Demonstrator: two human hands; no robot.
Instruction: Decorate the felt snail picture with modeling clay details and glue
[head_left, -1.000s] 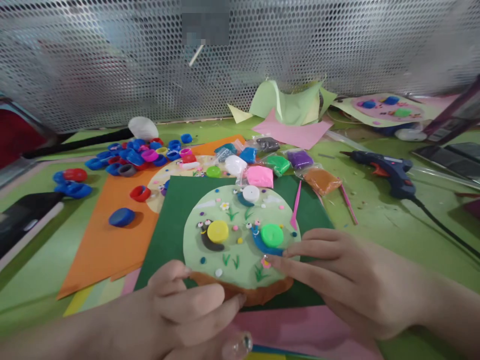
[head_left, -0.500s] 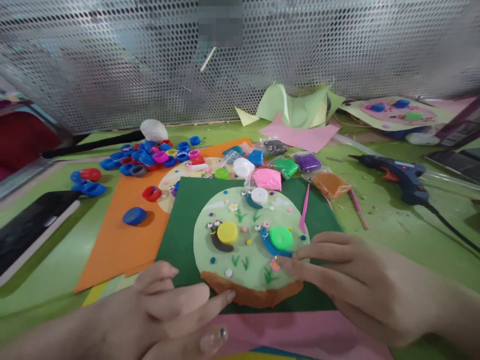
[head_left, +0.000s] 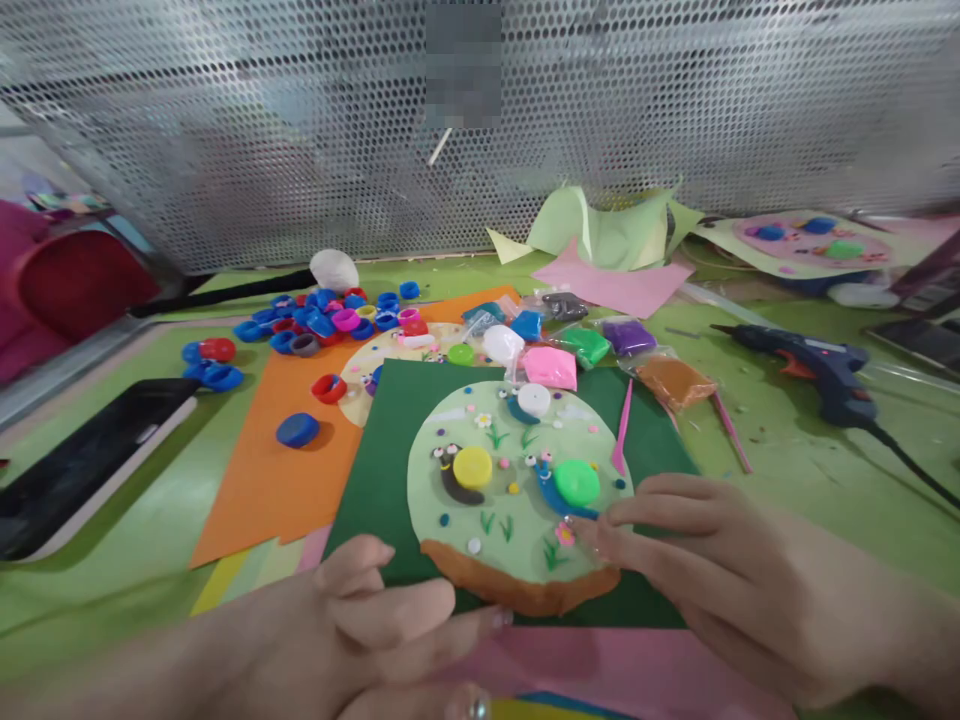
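Observation:
A round light-green paper disc (head_left: pixel 517 500) with a brown lower edge lies on a dark green sheet (head_left: pixel 375 490). On it sit two clay snails with bottle-cap shells, one yellow (head_left: pixel 472 467) and one green (head_left: pixel 577 483), plus a white cap (head_left: pixel 534 399). My right hand (head_left: pixel 697 560) rests at the disc's right edge, fingers stretched flat, fingertips by a small pink clay flower (head_left: pixel 565 533). My left hand (head_left: pixel 375 625) lies at the disc's lower left, fingers loosely curled, index finger reaching toward the brown edge. Neither hand holds anything.
Loose bottle caps (head_left: pixel 315 320) lie scattered at the back left on an orange sheet (head_left: pixel 262 480). Clay packets (head_left: pixel 585 345), two pink sticks (head_left: pixel 622 430) and a blue glue gun (head_left: pixel 817 365) with its cord lie behind and to the right. A dark phone (head_left: pixel 90 460) lies left; paper scraps (head_left: pixel 600 240) sit against a perforated metal screen.
The view has shifted, so everything sits further right and lower in the frame. Both hands stay at the disc's edges; the left hand has drawn slightly back from the brown rim.

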